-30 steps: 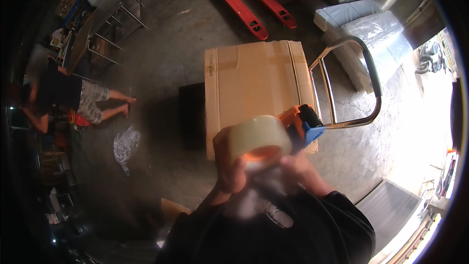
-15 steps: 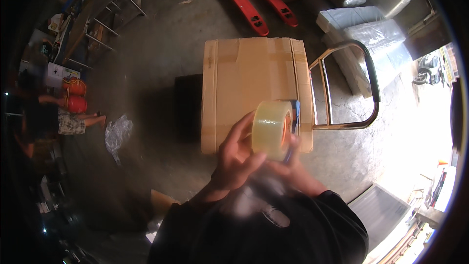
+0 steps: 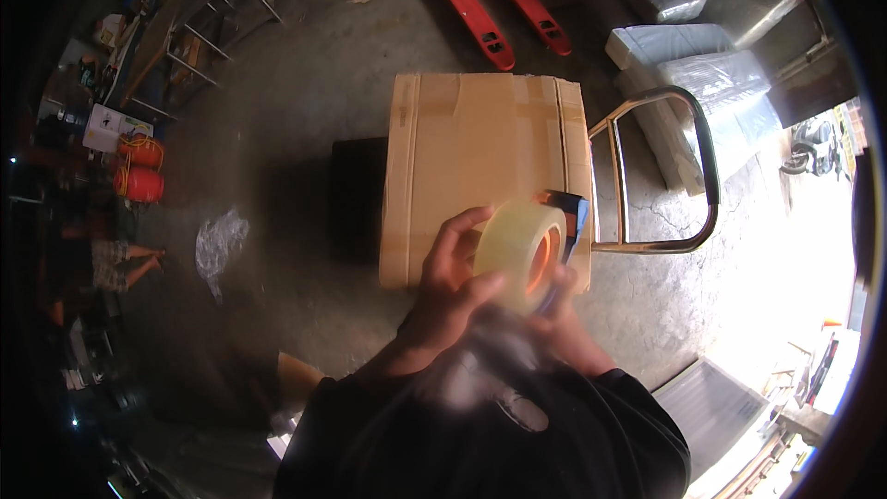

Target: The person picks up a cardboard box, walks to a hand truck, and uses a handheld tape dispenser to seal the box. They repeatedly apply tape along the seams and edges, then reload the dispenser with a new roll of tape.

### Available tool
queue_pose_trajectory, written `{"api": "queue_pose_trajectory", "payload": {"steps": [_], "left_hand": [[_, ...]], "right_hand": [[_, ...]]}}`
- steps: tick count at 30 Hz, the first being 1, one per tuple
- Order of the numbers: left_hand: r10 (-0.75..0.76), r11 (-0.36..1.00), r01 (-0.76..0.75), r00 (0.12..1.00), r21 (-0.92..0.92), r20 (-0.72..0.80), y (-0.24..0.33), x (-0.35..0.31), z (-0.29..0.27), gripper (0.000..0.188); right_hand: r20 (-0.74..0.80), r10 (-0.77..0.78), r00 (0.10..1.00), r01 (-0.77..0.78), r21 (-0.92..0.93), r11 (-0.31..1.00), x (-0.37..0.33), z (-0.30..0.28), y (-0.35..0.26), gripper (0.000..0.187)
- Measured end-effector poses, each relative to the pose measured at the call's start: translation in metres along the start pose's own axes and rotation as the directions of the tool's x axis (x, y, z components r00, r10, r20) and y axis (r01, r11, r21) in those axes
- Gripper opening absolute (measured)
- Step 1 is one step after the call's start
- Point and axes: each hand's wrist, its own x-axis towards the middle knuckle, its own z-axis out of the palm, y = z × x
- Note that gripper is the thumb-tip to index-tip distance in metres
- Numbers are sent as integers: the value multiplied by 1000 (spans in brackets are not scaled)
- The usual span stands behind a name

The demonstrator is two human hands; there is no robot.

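Observation:
A wide roll of clear packing tape (image 3: 501,242) with an orange core is held up in front of me. The fingers and thumb of my left hand (image 3: 448,282) curl round its left side. At the roll's right side is a blue and black tape dispenser (image 3: 577,214). My right hand (image 3: 562,322) closes round the dispenser's lower part, its fingers partly blurred and hidden. Beneath and beyond both hands lies a large cardboard box (image 3: 480,143), its top flat with strips of tape along the edges.
Right of the box rises a cart's metal push handle (image 3: 713,171). Red pallet jack forks (image 3: 471,14) lie beyond it, with plastic-wrapped blocks (image 3: 711,83) at far right. Crumpled plastic film (image 3: 220,249) is on the floor at left, near another person's legs (image 3: 139,263) and red tanks (image 3: 140,183).
The tape roll has turned slightly, showing more of its orange core. The dispenser shows more on its right. At left, the other person has moved farther left.

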Motion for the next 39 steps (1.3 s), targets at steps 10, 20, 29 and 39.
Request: {"api": "queue_pose_trajectory", "payload": {"steps": [10,20,29,39], "left_hand": [[-161,984,172,972,-48,169,6,-9,-21,74],[-220,974,224,937,14,271,2,-10,-29,73],[116,812,-289,931,508,346,-3,-18,-28,80],[329,902,-358,932,241,153,-20,-30,-26,82]], "right_hand": [[183,-263,947,314,-685,657,-28,-10,-34,88],[386,-335,859,486,-820,302,-15,-14,-52,93],[335,-235,912,407,-802,437,-27,11,-52,81],[275,-346,897,437,-657,614,-24,-5,-28,115]]}}
